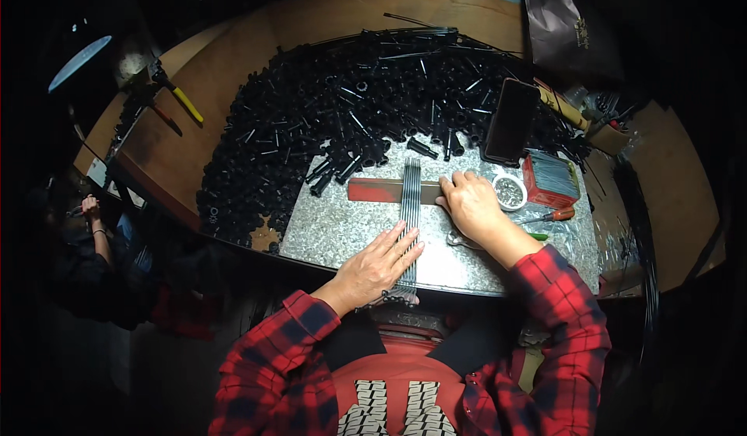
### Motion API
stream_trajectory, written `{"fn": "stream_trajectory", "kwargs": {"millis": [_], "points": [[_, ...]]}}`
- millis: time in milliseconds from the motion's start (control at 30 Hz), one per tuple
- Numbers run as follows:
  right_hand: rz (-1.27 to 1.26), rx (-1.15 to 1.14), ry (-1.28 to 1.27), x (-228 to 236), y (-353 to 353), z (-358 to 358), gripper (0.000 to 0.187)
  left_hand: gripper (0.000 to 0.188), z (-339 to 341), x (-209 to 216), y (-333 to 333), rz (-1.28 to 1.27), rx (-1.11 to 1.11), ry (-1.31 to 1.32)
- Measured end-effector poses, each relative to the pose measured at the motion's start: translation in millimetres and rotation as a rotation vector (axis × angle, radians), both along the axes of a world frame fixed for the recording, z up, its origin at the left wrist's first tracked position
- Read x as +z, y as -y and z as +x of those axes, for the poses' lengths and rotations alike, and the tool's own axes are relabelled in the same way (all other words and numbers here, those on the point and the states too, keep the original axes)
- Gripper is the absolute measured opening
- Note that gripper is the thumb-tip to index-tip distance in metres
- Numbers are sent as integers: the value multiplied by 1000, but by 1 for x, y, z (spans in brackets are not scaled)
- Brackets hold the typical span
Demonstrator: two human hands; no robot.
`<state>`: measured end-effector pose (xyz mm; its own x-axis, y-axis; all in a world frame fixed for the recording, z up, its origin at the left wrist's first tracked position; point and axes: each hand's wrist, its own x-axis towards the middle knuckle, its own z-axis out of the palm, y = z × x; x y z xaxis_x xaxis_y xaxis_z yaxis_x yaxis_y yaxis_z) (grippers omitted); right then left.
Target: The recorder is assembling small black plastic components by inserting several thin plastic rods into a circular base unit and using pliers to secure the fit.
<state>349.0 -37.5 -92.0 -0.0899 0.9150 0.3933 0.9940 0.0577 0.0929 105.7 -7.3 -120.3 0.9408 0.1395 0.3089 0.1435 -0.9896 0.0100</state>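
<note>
A row of thin metal rods [411, 195] lies side by side, reaching from the table's front edge across a flat brown and red bar [375, 190]. My left hand [372, 267] rests flat over the near part of the rods, its fingers stretched out and pressing on them. Dark knobbed ends [389, 299] of the rods stick out below that palm, past the edge. At the bar's right end, my right hand [475, 205] has its fingers bent around it, thumb on the near side. A small metal piece [461, 240] shows beneath the right wrist.
Black tubular parts [311, 101] heap up behind the speckled board [319, 234]. On the right are a phone [511, 121], a white cup of small metal bits [510, 192], a red box of rods [551, 179] and a screwdriver [556, 215]. Another person's hand [91, 206] shows far left.
</note>
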Motion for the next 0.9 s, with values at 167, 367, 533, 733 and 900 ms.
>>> {"fn": "stream_trajectory", "kwargs": {"millis": [167,367,533,733,900], "points": [[-76,-69,-7,0,-16,-2,27,52,-3,-3,0,-14,-7,12],[-59,-63,-15,0,-19,1,26,71,-3,0,-1,-99,-7,-33],[128,-49,-20,21,-5,15,26,95,-3,-1,-2,-112,-6,-91],[113,-342,126,55,38,128,6,80,-4,10,2,-122,29,-83],[-247,-521,92,30,60,197,14,67,-3,13,0,-78,8,-130]]}}
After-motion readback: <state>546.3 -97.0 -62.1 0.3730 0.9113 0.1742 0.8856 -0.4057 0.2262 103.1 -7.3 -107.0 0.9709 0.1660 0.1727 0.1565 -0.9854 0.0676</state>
